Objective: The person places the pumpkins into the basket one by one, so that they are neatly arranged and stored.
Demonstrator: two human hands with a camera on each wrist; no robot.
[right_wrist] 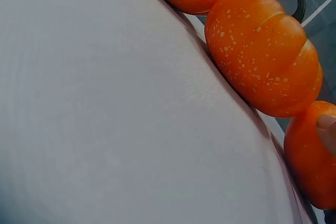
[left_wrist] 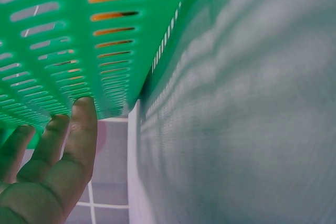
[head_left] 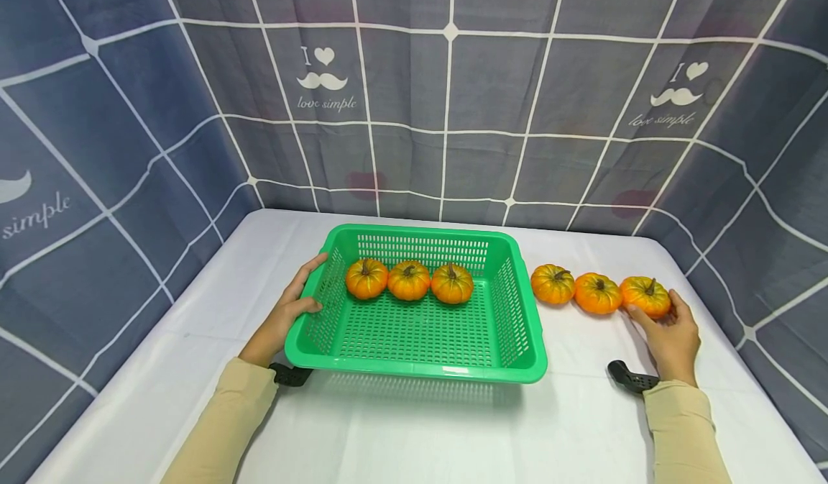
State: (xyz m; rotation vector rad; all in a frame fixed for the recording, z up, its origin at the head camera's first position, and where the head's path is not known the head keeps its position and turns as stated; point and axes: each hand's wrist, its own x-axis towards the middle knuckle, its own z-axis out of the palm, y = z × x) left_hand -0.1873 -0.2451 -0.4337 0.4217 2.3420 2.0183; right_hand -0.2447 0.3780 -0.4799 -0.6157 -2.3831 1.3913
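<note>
A green plastic basket (head_left: 414, 374) with slotted walls stands on the white cloth, and three small orange-yellow pumpkins sit in a row inside it, toward the back. My left hand (head_left: 289, 316) holds the basket's left side, thumb over the rim. In the left wrist view, its other fingers (left_wrist: 79, 145) lie against the outer wall. Right of the basket, three more pumpkins form a row on the cloth. My right hand (head_left: 673, 336) grips the rightmost pumpkin (head_left: 645, 295), thumb on the near side and fingers around its right. The middle pumpkin (right_wrist: 262, 51) sits beside it in the right wrist view.
A white cloth (head_left: 414, 441) covers the table. Grey-blue curtains (head_left: 401, 160) with white grid lines hang behind it and at both sides. A black wrist strap part (head_left: 630, 378) shows at the right wrist, and another (head_left: 291, 375) at the left.
</note>
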